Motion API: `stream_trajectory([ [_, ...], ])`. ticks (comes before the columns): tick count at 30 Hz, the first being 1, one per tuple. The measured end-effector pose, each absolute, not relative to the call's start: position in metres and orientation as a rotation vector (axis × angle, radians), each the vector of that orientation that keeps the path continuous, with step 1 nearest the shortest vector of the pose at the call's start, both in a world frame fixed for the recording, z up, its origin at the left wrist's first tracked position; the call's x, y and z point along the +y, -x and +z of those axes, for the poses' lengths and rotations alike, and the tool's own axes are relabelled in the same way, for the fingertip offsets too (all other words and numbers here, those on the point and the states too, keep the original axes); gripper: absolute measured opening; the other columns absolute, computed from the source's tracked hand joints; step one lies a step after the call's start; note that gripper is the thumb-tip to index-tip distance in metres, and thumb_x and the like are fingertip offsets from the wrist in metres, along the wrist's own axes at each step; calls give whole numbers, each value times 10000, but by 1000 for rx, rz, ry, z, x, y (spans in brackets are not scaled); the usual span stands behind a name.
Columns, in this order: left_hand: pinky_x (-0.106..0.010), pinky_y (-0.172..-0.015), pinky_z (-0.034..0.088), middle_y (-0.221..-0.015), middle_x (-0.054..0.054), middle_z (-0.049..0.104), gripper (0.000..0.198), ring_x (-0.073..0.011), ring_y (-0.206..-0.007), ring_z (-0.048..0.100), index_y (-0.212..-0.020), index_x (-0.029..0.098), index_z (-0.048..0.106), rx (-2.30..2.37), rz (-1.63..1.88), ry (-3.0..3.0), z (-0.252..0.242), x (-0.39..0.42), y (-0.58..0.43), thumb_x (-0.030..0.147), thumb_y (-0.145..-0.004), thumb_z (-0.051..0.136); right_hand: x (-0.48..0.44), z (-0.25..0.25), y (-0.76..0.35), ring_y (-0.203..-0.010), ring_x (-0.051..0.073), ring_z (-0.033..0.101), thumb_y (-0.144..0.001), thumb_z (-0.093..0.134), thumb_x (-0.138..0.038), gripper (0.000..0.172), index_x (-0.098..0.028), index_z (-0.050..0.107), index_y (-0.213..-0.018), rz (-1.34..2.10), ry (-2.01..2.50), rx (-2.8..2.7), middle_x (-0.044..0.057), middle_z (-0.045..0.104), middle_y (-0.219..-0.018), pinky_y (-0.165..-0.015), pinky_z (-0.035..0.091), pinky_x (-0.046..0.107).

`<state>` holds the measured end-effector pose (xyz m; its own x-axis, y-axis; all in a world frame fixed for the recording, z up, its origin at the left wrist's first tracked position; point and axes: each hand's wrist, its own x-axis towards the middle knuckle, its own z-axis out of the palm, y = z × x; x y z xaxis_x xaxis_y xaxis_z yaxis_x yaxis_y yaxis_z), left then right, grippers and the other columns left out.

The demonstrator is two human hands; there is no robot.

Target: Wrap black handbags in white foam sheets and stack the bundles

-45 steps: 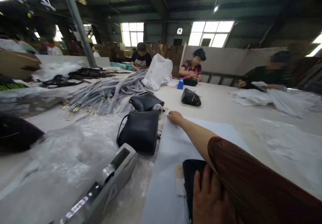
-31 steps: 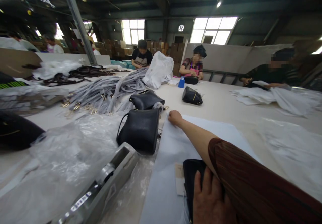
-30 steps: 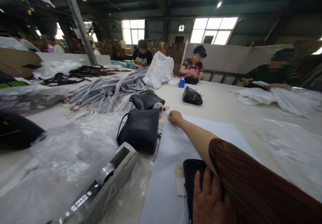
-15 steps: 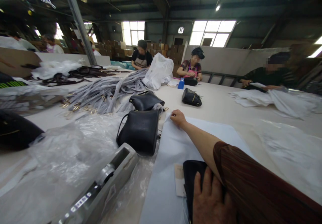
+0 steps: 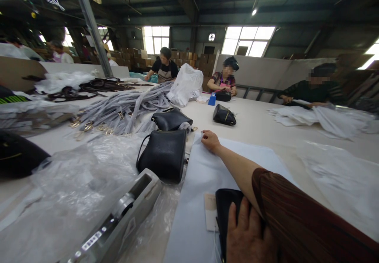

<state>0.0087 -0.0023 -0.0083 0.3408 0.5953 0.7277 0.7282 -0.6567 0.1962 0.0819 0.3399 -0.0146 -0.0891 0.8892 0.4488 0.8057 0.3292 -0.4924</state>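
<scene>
- My left hand [image 5: 248, 231] lies flat, its fingers straight and slightly apart, over one small black leather-looking bag [image 5: 226, 204]; the bag is directly beneath the palm, its smooth left side showing.
- One stiff card tag [image 5: 211, 211], tan above and white below, sits on a thin string against the bag's left edge.
- Under both is one pale sheet [image 5: 192, 211], thin, smooth and oblong, spread on the table [image 5: 251, 125].
- Left of the sheet stands one grey tape dispenser [image 5: 136, 211], long and hard-edged, beside glossy, crumpled clear film [image 5: 85, 176].
- My streaked brown sleeve [image 5: 302, 215] crosses over the left hand. At its end my right hand [image 5: 211, 141] has its fingertips drawn together, clamped on the sheet's far left corner; the bag lies well nearer to me than that grip.
- Just left of that hand, two soft, squarish black handbags [image 5: 162, 152] sit one behind the other, the nearer with a thin loop handle.
- Beyond them spreads a heap of grey-wrapped straps [image 5: 127, 113] with gold clasps, too many to count, and one crinkled white plastic bag [image 5: 186, 83].
- Farther off are one rounded black pouch [image 5: 224, 115] with a gold line, one blue block [image 5: 212, 99], and three co-workers [image 5: 166, 71] across the table.
</scene>
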Motion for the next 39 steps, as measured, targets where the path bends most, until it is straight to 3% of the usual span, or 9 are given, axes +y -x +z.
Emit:
stream_trajectory([
  [8,-497,-987,558,-1472,39,536,735,-295,-1295,538,-1485,393,419,-1200,-1158,2518,-13,-2,-8,220,-784,559,333,-8,-80,-881,155,615,-733,562,-123,137,-181,684,-753,116,1563,-1982,47,682,-1063,-856,466,243],
  [12,-516,-1021,542,-1497,35,507,746,-307,-1324,519,-1509,397,371,-1211,-1105,2589,-14,-4,-7,241,-803,554,331,-5,-80,-929,172,617,-787,581,-155,160,-181,737,-812,81,1618,-2021,47,710,-1000,-901,447,250],
  [16,-518,-1046,528,-1533,28,462,743,-313,-1352,493,-1523,393,346,-1239,-1063,2637,-6,-7,-3,264,-820,548,328,-1,-79,-1016,193,615,-825,587,-188,204,-217,778,-890,42,1680,-2045,35,727,-1092,-935,438,277],
  [21,-549,-1031,536,-1527,34,473,702,-307,-1358,488,-1535,399,313,-1276,-1165,2674,6,-10,1,506,-875,524,323,9,-77,-1126,269,555,-834,618,-225,189,-217,776,-938,-71,1738,-2053,64,710,-1149,-992,395,391],
  [24,-578,-1047,513,-1527,-6,475,703,-326,-1375,467,-1510,353,391,-1275,-1153,2739,10,-11,2,607,-866,511,318,25,-78,-1094,269,548,-848,596,-181,193,-161,751,-961,-147,1702,-2103,119,699,-1079,-997,382,388],
  [28,-622,-1050,490,-1519,-61,482,647,-358,-1383,455,-1415,317,530,-1267,-1136,2829,14,-10,5,639,-854,524,301,62,-87,-980,243,556,-885,507,-105,230,-130,700,-1008,-237,1626,-2191,139,658,-1025,-911,417,331],
  [35,-616,-1153,374,-1570,-60,409,591,-329,-1466,333,-1445,299,502,-1348,-1113,2932,39,-17,16,574,-922,484,207,146,-98,-861,187,558,-994,379,-149,311,-150,638,-1165,-465,1229,-2475,124,592,-1116,-745,433,278],
  [39,-581,-1198,306,-1569,-60,412,546,-312,-1468,320,-1423,288,528,-1379,-1045,2937,53,-22,17,541,-942,471,121,173,-74,-814,171,556,-1024,380,-185,274,-195,620,-1156,-557,1082,-2683,91,597,-1065,-643,404,262],
])
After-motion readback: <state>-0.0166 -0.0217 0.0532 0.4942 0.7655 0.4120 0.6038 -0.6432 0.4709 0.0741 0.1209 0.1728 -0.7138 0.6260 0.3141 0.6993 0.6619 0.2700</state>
